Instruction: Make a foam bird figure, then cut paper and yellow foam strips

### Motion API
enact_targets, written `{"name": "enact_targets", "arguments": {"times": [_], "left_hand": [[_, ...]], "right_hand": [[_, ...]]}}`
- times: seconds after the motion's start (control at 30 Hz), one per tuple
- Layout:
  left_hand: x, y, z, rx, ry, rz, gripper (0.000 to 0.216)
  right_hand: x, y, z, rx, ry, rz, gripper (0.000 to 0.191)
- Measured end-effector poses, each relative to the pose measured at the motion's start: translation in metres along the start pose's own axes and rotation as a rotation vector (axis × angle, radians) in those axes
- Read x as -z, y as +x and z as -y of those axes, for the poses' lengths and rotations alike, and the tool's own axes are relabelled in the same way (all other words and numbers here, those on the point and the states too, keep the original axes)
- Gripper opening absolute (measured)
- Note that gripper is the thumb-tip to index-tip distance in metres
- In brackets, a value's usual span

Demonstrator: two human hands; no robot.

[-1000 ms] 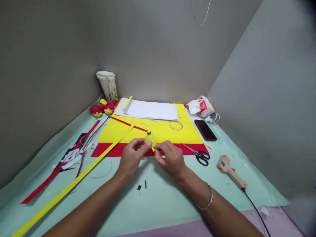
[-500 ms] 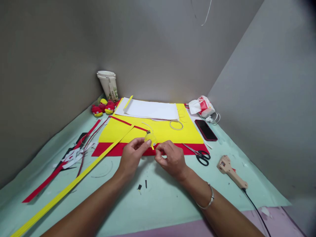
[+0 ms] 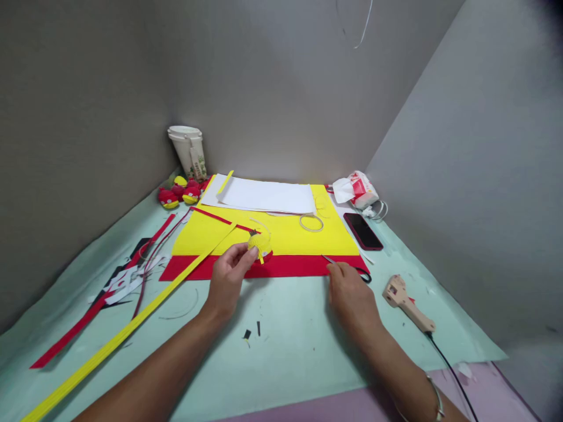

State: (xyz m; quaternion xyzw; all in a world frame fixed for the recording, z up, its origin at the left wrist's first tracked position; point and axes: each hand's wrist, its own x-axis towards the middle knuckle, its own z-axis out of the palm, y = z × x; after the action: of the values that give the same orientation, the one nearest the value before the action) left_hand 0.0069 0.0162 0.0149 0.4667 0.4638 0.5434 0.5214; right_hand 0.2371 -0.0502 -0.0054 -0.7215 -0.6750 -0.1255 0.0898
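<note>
Between the thumb and fingers of my left hand [image 3: 231,278] is a small round yellow piece [image 3: 259,243]. It has a red edge, a short yellow tab at the bottom and dark bits at the top, and it is held above the red sheet [image 3: 189,269]. Farther right, my right hand [image 3: 352,293] has its bent fingers closed over the middle of a pair of scissors [image 3: 366,275]. The blade tip pokes out on the left and part of a black handle loop on the right; my hand hides the remainder.
A glue gun [image 3: 407,305] with a black cord and a phone [image 3: 363,231] lie at right. White paper [image 3: 268,196] rests on a yellow sheet [image 3: 272,234]. A long yellow strip [image 3: 132,325] crosses the left side. Red-and-yellow soft pieces [image 3: 169,198] sit by a white cup [image 3: 188,152].
My right hand has left the yellow piece and moved right onto the scissors. My left hand still holds the yellow piece, whose red edge now shows. The view has shifted slightly.
</note>
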Motion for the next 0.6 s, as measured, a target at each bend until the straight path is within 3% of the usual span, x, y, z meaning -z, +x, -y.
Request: {"name": "enact_targets", "arguments": {"times": [0.1, 0.4, 0.6], "left_hand": [[0.000, 0.000, 0.002, -0.004, -0.014, -0.009, 0.032], [0.000, 0.003, 0.007, -0.013, -0.056, -0.007, 0.029], [0.002, 0.003, 0.011, -0.012, -0.091, -0.005, 0.029]], "right_hand": [[0.001, -0.002, -0.017, -0.109, -0.153, 0.188, 0.032], [0.013, -0.006, -0.022, -0.132, -0.199, 0.319, 0.036], [0.017, -0.020, -0.033, -0.057, -0.184, 0.336, 0.040]]}}
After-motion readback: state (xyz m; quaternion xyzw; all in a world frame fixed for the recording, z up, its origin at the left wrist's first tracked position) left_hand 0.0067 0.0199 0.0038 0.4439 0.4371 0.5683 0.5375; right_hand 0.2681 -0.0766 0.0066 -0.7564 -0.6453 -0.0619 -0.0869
